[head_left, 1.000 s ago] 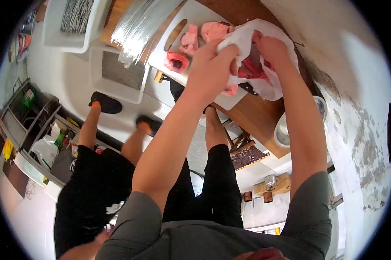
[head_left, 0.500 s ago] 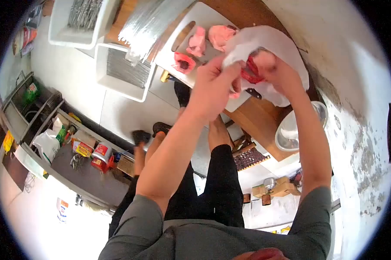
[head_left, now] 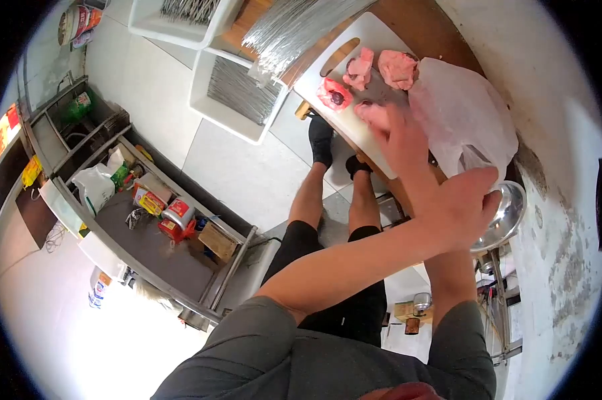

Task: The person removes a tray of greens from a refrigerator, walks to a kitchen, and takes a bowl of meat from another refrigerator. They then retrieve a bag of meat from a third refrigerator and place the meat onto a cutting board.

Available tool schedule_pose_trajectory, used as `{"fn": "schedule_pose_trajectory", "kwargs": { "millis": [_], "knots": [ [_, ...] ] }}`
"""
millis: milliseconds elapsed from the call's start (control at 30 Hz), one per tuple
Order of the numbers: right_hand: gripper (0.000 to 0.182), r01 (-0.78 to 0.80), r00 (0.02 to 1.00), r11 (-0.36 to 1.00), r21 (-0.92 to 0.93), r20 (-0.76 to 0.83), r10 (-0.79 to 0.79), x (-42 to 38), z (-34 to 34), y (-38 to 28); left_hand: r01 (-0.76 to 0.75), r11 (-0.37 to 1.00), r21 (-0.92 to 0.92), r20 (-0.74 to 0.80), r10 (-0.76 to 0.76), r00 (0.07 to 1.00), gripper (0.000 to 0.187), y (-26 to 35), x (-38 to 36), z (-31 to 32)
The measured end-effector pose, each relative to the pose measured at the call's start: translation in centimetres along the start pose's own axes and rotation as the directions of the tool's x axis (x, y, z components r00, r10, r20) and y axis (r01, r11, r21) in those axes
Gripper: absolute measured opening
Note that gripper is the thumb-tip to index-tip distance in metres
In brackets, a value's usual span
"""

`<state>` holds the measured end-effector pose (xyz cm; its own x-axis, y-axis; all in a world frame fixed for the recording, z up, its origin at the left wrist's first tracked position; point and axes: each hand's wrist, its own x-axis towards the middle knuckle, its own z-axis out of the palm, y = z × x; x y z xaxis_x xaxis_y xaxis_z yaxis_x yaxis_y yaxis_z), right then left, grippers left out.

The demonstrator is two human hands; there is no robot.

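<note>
My right hand (head_left: 404, 137) reaches over the white cutting board (head_left: 351, 123), its fingers closed around a pink piece of raw meat (head_left: 372, 115) at the board's surface. Beyond those fingers lie more lumps of pink meat: one with a dark red middle (head_left: 334, 95), a narrow one (head_left: 359, 69) and a larger one (head_left: 399, 69). Below and to the right, my left hand (head_left: 471, 203) is crossed over my right arm. Its fingers are closed at the lower edge of a translucent white plastic bag (head_left: 461, 110), which covers the board's right end.
A bundle of metal skewers (head_left: 287, 33) lies beside the board. White bins (head_left: 199, 110) of skewers stand at the upper left. A steel bowl (head_left: 511, 217) sits near the wall, by my left hand. A metal-framed cart (head_left: 161, 267) with packages stands at left.
My hands have moved apart. The right hand has left the bag with red meat and gone left to the board. My left hand has moved right and down, crossing over the right arm.
</note>
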<state>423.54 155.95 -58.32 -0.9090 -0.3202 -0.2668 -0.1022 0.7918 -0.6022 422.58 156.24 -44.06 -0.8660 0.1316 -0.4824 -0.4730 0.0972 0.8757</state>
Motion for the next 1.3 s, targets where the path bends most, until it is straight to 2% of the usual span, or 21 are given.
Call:
{"fn": "schedule_pose_trajectory", "kwargs": {
  "millis": [100, 200, 300, 367, 433, 500, 533, 600, 633, 767, 833, 933, 967, 1067, 1100, 1133, 1200, 1233, 1300],
  "knots": [
    [0.042, 0.023, 0.996, 0.982, -0.189, -0.085, -0.04, 3.2, 0.9, 1.1, -0.041, 0.999, -0.023, 0.004, 0.041, 0.999, 0.019, 0.1, -0.6, 0.6],
    [0.041, 0.054, 0.998, 0.982, -0.18, -0.028, -0.06, 3.5, 1.5, 1.7, 0.006, 0.997, -0.075, 0.066, -0.001, 0.998, 0.02, 0.6, -1.3, 1.0],
    [0.038, 0.086, 0.991, 0.993, -0.083, -0.096, -0.094, 1.2, 0.4, 1.5, -0.023, 0.992, -0.123, 0.065, 0.031, 0.997, 0.021, 0.8, -1.4, 0.9],
    [0.037, 0.027, 0.983, 0.999, 0.021, -0.18, -0.022, -2.5, -1.2, 1.1, -0.06, 0.989, -0.132, 0.04, 0.066, 0.997, 0.022, 0.8, -1.4, 1.0],
    [0.036, -0.217, 0.971, 0.956, 0.198, -0.061, 0.233, -7.3, -1.4, 3.1, -0.155, 0.958, 0.24, -0.01, 0.162, 0.987, 0.022, 0.1, -1.5, 0.4],
    [0.035, -0.318, 0.91, 0.929, 0.189, -0.215, 0.355, -9.4, -3.3, 4.9, -0.034, 0.984, 0.177, 0.068, 0.023, 0.997, 0.021, 0.6, -0.9, -1.1],
    [0.035, -0.371, 0.862, 0.909, 0.189, -0.295, 0.413, -10.6, -4.3, 5.7, 0.155, 0.987, -0.045, 0.203, -0.143, 0.969, 0.02, 0.7, -0.2, -2.0],
    [0.037, -0.449, 0.742, 0.866, 0.22, -0.449, 0.499, -11.8, -6.0, 7.2, 0.133, 0.968, -0.212, 0.257, -0.076, 0.963, 0.018, 0.2, 0.6, -2.9],
    [0.037, -0.387, 0.681, 0.795, 0.467, -0.437, 0.588, -11.6, -6.4, 8.1, 0.128, 0.95, -0.286, 0.274, -0.047, 0.96, 0.017, -0.1, 0.7, -3.0],
    [0.051, -0.423, 0.753, 0.65, 0.631, -0.154, 0.64, -7.4, -3.3, 15.6, 0.146, 0.935, -0.323, 0.277, -0.054, 0.959, 0.013, 0.0, 0.6, -2.3],
    [0.06, -0.751, 0.638, 0.631, 0.196, -0.034, 0.77, -4.5, -5.7, 14.9, 0.174, 0.918, -0.356, 0.262, -0.081, 0.962, 0.012, 0.3, 0.2, -2.9],
    [0.062, -0.804, 0.594, 0.567, -0.179, -0.195, 0.781, -4.6, -5.9, 14.4, 0.29, 0.871, -0.397, 0.294, -0.179, 0.939, 0.014, 0.9, 0.8, -4.6],
    [0.066, -0.823, 0.569, 0.564, -0.075, -0.086, 0.818, -4.9, -6.3, 14.9, 0.301, 0.877, -0.374, 0.304, -0.19, 0.933, 0.02, 1.2, 1.4, -5.1],
    [0.067, -0.672, 0.731, 0.685, -0.28, -0.105, 0.674, -6.9, -6.9, 15.0, 0.268, 0.851, -0.452, 0.267, -0.157, 0.951, 0.026, 1.5, 2.5, -6.6],
    [0.056, -0.623, 0.768, 0.744, -0.24, -0.008, 0.641, -7.5, -7.9, 14.7, 0.232, 0.894, -0.384, 0.266, -0.134, 0.955, 0.03, 1.8, 2.7, -7.1],
    [0.052, -0.546, 0.812, 0.819, -0.175, 0.132, 0.569, -8.1, -9.0, 14.9, 0.244, 0.906, -0.346, 0.223, -0.174, 0.959, 0.034, 1.7, 2.9, -7.4],
    [0.046, -0.389, 0.856, 0.921, -0.007, 0.368, 0.364, -8.7, -11.9, 15.0, 0.319, 0.832, -0.453, 0.303, -0.193, 0.933, 0.041, 1.4, 3.5, -8.4],
    [0.035, -0.43, 0.856, 0.902, 0.019, 0.327, 0.401, -9.3, -13.1, 14.1, 0.262, 0.844, -0.468, 0.29, -0.133, 0.948, 0.046, 1.4, 3.7, -8.6],
    [0.031, -0.526, 0.837, 0.819, 0.231, 0.314, 0.449, -10.3, -17.7, 11.1, 0.259, 0.845, -0.467, 0.31, -0.118, 0.943, 0.049, 1.8, 4.1, -9.4]
  ]
}}
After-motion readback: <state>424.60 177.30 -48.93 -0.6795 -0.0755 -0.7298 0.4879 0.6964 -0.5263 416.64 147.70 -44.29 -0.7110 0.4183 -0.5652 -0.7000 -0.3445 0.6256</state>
